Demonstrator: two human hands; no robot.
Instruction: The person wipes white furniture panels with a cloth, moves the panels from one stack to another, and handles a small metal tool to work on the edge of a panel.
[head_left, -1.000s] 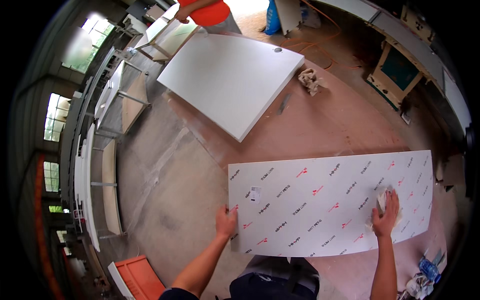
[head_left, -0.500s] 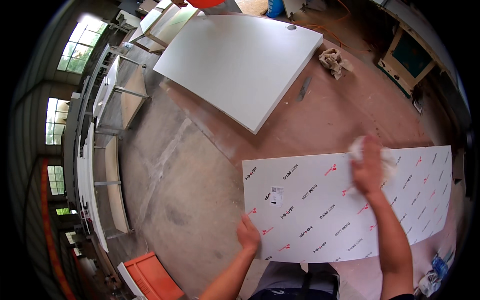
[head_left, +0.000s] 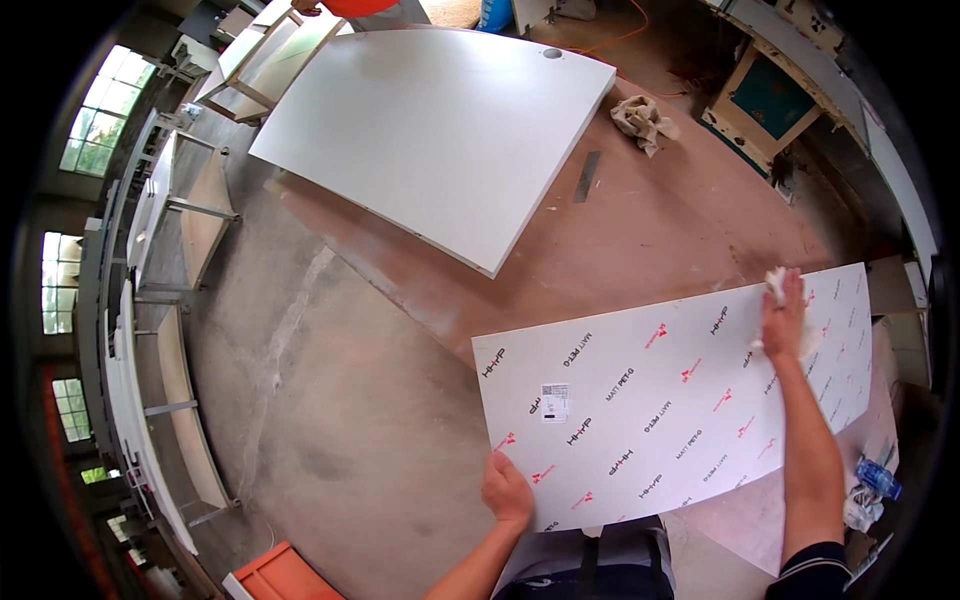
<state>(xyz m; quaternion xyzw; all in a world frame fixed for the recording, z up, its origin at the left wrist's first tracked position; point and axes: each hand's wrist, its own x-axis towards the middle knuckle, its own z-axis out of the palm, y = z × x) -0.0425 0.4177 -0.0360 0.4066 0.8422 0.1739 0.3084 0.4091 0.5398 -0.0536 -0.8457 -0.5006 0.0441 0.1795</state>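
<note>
A long white panel (head_left: 650, 410), printed all over with small black and red marks, lies across the near part of the reddish-brown counter (head_left: 690, 220), its left end reaching out past the counter's edge over the grey floor (head_left: 340, 400). A small white label (head_left: 555, 403) is on its left part.

The left hand (head_left: 507, 490) is at the panel's left edge, close to the near corner; its fingers are mostly hidden, so whether they pinch the edge cannot be told. The right hand (head_left: 786, 318) lies flat toward the far right, near the far edge, its fingers stretched out close together over a whitish cloth (head_left: 776, 285) that shows on both sides of the hand.

Beyond the printed panel, well apart from it, a larger plain white panel (head_left: 440, 140) rests on the counter, with a round hole (head_left: 551, 54) near its far right corner. Just right of that panel lie a flat grey strip (head_left: 587, 177) and a crumpled beige rag (head_left: 643, 122).

At the lower right is a blue bottle (head_left: 878, 478) beside some crumpled clear plastic (head_left: 861, 508). An orange box-like piece (head_left: 285, 572) sits at the lower left. Farther off, a person in orange (head_left: 365, 6) stands behind the larger panel, and an orange hose (head_left: 628, 38) trails across the ground.
</note>
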